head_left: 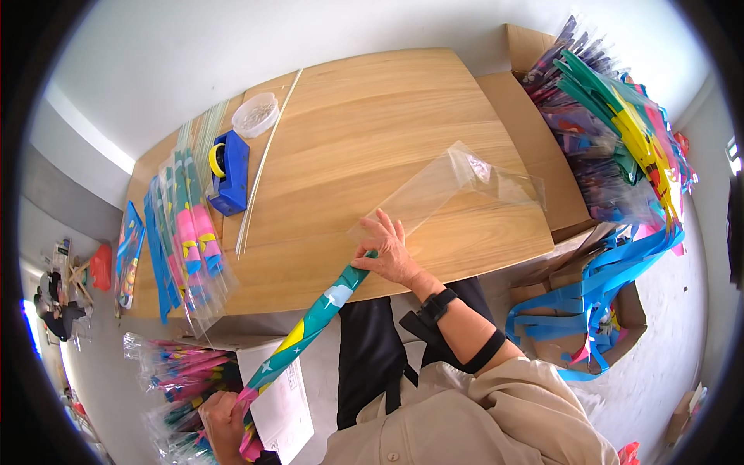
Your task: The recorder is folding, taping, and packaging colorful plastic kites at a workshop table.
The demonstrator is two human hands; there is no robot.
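Observation:
A tight roll of printed fabric (316, 319), teal with yellow, pink and white star patterns, slants up over the table's near edge. My left hand (223, 425) is closed around its lower pink end. At the upper teal end, my right hand (390, 254) pinches the roll between thumb and fingers, the other fingers raised. Just beyond the right hand, a clear plastic sleeve (434, 184) lies flat on the table, its far part creased. Whether the right fingers also touch the sleeve's near end, I cannot tell.
On the wooden table (372, 101) stand a blue tape dispenser (231, 174), a white tub (256, 115), thin white rods (267, 163) and bagged fabric rolls (190, 225). Cardboard boxes (535, 139) with bagged rolls and blue strips (597, 287) stand right. More bagged rolls (182, 380) lie lower left.

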